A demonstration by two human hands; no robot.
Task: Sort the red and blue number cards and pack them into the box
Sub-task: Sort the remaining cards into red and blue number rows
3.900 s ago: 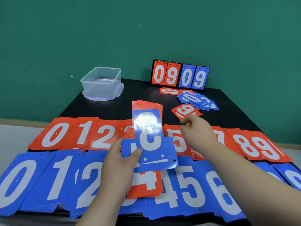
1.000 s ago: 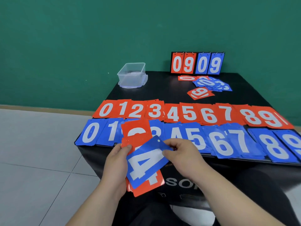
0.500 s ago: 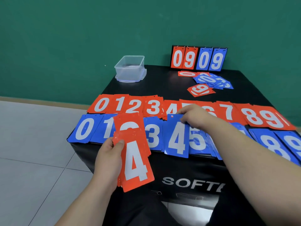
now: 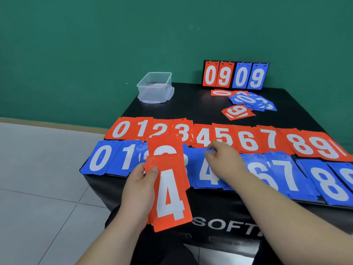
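The left hand grips a stack of red cards just in front of the table, with the thumb pressed on the top corner. The top card shows a big white 4. Another red card sticks up behind it, and only the round top of its number shows. Past the stack, two long rows of cards lie on the black table. The near one is the blue row and the far one is the red row. Each row goes from 0 on the left to 9 on the right, and the cards overlap a little at the sides. The right hand is over the blue 4 pile, with its fingers bent near the top edge of that pile. I cannot tell if it is pinching a card or only touching it. At the far left corner of the table sits the clear plastic box, resting on its lid. At the far right a small scoreboard stands upright and shows a red 0 and 9, then a blue 0 and 9. Loose cards lie in front of it: a messy blue heap, a red 0 card and a small red pile with a 9 on top. A green wall is behind the table, and grey floor tiles are on the left.
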